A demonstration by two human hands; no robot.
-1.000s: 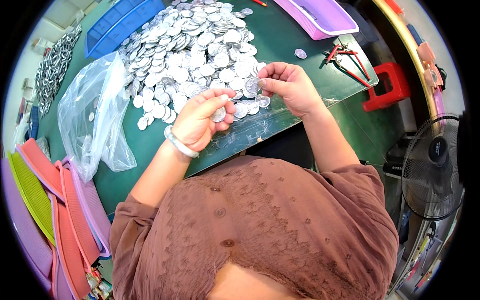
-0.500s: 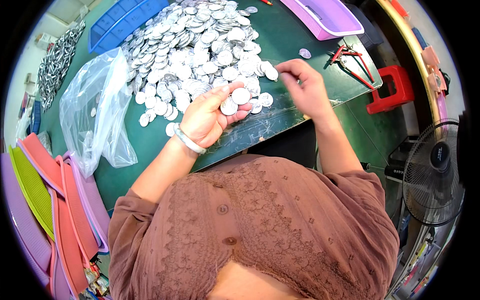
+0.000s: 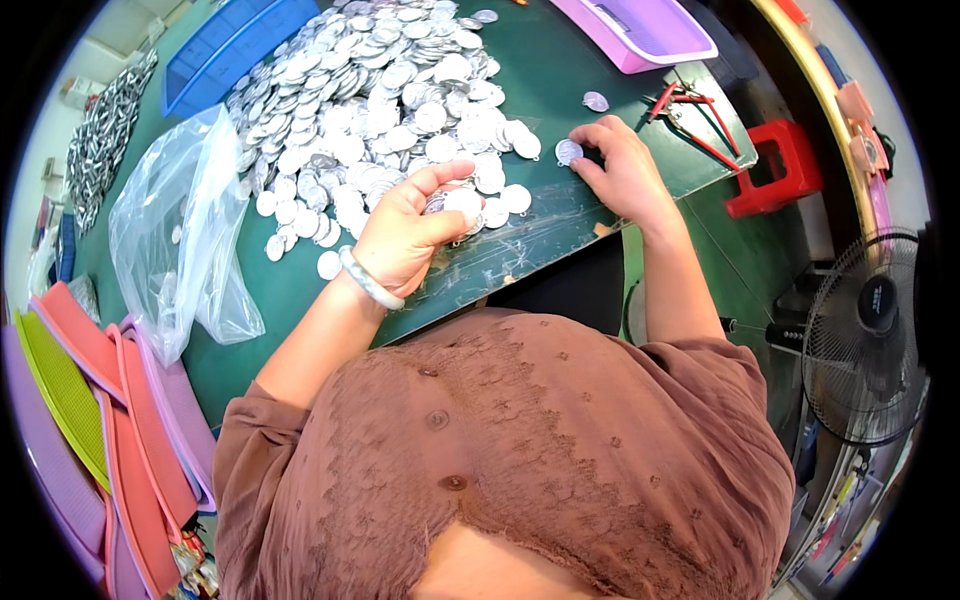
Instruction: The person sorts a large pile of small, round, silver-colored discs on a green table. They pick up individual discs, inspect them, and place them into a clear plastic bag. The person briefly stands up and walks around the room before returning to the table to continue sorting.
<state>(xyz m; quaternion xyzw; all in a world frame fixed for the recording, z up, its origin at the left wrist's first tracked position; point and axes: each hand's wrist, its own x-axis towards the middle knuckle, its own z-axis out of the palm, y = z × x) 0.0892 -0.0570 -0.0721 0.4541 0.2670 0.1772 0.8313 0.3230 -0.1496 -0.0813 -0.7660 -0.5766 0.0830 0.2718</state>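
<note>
Thin, round, metal-looking discs with rim loops; I've got a loose, overlapping pile [image 3: 400, 90] at 11 o'clock. Right hand [image 3: 620, 175], 1 o'clock: thumb and finger pinching one embossed disc [image 3: 568, 152] by its 3 o'clock edge, broad face toward my camera. Round, so I see no clear long axis; can't tell where its loop points. Left hand [image 3: 405, 235], 11 o'clock: fingers curled, thumb clamped over pale discs [image 3: 462, 203], count unclear to me. Green table [image 3: 545, 70], smooth, scratched along the near edge. Around it I log: crinkled clear bag [image 3: 180, 235] at 9, ribbed blue bin [image 3: 235, 55] between 10 and 11, lilac basket [image 3: 640, 45] at 1, red-handled pliers [image 3: 714, 148] at 2, glossy red stool [image 3: 808, 170] past the corner, wire-caged fan [image 3: 878, 305] at 3, stacked plastic baskets [image 3: 135, 470] at 8.
</note>
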